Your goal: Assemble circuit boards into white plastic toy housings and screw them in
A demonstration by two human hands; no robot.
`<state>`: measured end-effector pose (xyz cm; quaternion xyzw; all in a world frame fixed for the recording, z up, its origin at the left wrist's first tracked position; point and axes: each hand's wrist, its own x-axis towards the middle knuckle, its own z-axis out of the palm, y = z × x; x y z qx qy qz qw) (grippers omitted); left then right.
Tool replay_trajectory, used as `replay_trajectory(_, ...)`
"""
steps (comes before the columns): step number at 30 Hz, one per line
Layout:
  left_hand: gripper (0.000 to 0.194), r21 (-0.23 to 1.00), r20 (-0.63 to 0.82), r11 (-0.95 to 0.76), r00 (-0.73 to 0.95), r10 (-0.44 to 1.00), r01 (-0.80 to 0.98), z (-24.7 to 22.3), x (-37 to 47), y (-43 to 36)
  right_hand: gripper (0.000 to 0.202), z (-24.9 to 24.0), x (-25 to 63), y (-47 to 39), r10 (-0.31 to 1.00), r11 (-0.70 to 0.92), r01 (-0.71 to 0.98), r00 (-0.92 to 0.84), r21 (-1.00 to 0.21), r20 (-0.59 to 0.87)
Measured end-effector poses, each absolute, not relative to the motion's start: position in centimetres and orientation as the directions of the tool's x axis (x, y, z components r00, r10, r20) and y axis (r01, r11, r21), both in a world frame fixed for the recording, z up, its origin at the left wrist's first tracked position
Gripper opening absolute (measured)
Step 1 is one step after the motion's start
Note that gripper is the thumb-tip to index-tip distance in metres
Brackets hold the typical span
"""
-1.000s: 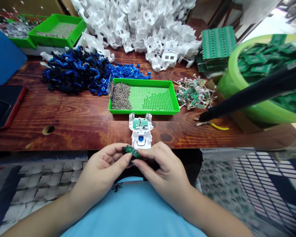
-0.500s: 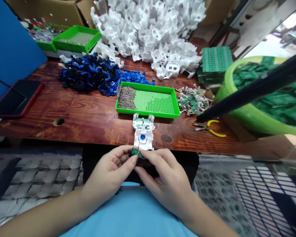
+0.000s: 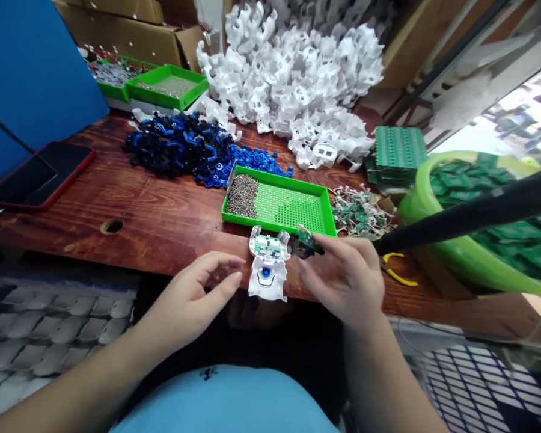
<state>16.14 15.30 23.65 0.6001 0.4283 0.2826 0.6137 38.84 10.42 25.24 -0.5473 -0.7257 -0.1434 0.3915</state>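
Note:
Between the fingertips of my right hand (image 3: 345,273) is a small green circuit board (image 3: 305,239) with dark parts on it, held just right of the white shells. My left hand (image 3: 207,294) has its thumb and fingers apart with nothing between them, left of the shells. At the table edge lies a white plastic shell (image 3: 267,288) with a blue round piece (image 3: 265,272) in its middle. Directly behind it, a second white shell (image 3: 256,233) carries a green board (image 3: 268,245).
A green tray (image 3: 331,225) of small screws stands behind the shells. Blue and black parts (image 3: 175,144) and white shells (image 3: 293,78) are heaped farther back. Yellow-handled pliers (image 3: 401,276), a black bar (image 3: 469,210) and a green tub (image 3: 473,264) of boards are at right.
My hands have separated. My right hand has carried the small circuit board forward and right from over the table edge, and my left hand has let go of it. The view has shifted.

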Motion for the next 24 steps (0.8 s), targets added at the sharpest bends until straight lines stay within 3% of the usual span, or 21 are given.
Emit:
replay_trajectory(5, 0.058, 0.902, -0.406, 0.416, 0.559, 0.723, 0.117, 22.1, 16.8, 15.4, 0.036, 24.5, 39.1, 12.3, 0.863, 0.370, 0.859, -0.176, -0.353, 0.474)
replay_trajectory(11, 0.067, 0.878, -0.409, 0.476, 0.605, 0.683, 0.057, 21.9, 18.0, 15.1, 0.033, 23.5, 38.8, 11.2, 0.950, 0.298, 0.821, -0.205, -0.487, 0.236)
replay_trajectory(15, 0.063, 0.861, -0.397, 0.507, 0.691, 0.604, 0.051, 22.3, 19.0, 15.2, 0.035, 23.3, 38.8, 10.5, 0.959, 0.281, 0.809, -0.213, -0.516, 0.188)
replay_trajectory(21, 0.043, 0.878, -0.395, 0.473, 0.661, 0.638, 0.069, 21.8, 19.7, 14.5, 0.033, 24.0, 38.3, 9.8, 0.969, 0.248, 0.832, -0.211, -0.496, 0.130)
replay_trajectory(24, 0.037, 0.863, -0.379, 0.505, 0.656, 0.653, -0.004, 21.7, 19.8, 14.1, 0.031, 24.4, 38.2, 9.6, 0.966, 0.258, 0.845, -0.241, -0.468, 0.096)
